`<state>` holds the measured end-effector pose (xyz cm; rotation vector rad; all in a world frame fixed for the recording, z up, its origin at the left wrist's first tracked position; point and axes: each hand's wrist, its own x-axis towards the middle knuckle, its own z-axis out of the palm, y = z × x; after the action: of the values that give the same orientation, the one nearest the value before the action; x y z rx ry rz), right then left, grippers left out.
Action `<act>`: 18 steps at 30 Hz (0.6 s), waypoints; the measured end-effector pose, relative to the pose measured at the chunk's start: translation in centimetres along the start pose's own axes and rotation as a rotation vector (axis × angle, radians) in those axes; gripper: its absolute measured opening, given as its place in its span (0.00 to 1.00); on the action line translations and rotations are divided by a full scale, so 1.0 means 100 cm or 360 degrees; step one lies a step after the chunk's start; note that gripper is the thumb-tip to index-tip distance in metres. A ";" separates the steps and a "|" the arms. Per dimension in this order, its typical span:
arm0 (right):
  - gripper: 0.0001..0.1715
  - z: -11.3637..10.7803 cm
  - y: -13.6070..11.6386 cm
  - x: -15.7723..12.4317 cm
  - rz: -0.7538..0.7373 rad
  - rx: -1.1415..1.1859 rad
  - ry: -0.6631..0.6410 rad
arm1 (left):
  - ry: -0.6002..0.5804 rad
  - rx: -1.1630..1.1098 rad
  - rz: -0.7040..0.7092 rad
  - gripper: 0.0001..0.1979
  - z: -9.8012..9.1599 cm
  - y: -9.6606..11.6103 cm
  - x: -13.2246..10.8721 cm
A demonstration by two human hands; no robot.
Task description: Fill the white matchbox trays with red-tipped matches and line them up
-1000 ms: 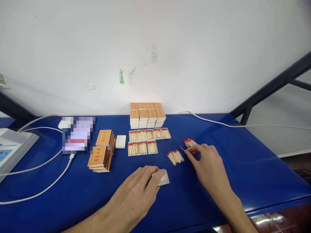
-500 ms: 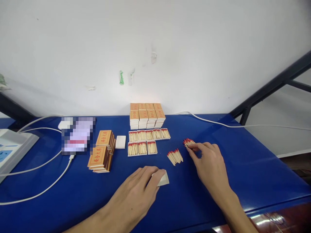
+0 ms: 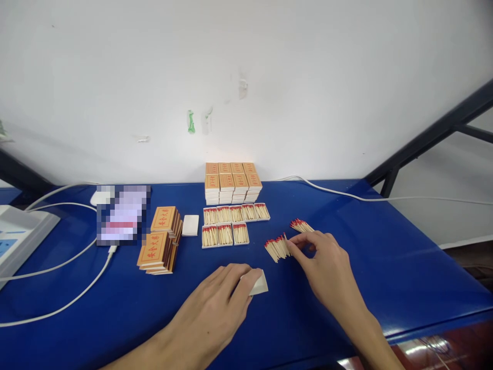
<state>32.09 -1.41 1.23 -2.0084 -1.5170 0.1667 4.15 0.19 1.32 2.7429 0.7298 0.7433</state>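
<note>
My left hand (image 3: pixel 221 295) grips a white matchbox tray (image 3: pixel 261 284) near the front of the table; the fingers cover much of it, and no matches show in the visible end. My right hand (image 3: pixel 321 257) pinches a red-tipped match (image 3: pixel 285 237) between thumb and forefinger, at the right edge of a small pile of matches (image 3: pixel 276 249). Behind those fingers lies a second bunch of matches (image 3: pixel 300 225), partly covered by the hand. Filled matchbox trays (image 3: pixel 225 235) stand in two rows just beyond, their match heads pointing away from me.
Orange-topped matchboxes (image 3: pixel 233 182) are stacked against the wall. Matchbox sleeves (image 3: pixel 162 241) are piled at left, beside a white tray or card (image 3: pixel 190 225). A blurred phone (image 3: pixel 125 213) with a white cable (image 3: pixel 98 277) lies farther left, near a white device (image 3: pixel 23 231).
My right hand has moved left from the far bunch of matches to the nearer pile, with a match in its fingertips. My left hand stays still on the tray.
</note>
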 end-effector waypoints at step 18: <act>0.36 -0.002 0.018 0.015 -0.0080 -0.0195 0.0243 | -0.0020 -0.0009 0.0005 0.26 -0.001 -0.001 0.000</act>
<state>34.17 -0.45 0.80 -2.0250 -1.5101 -0.1006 4.07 0.26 1.33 2.7415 0.7199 0.7272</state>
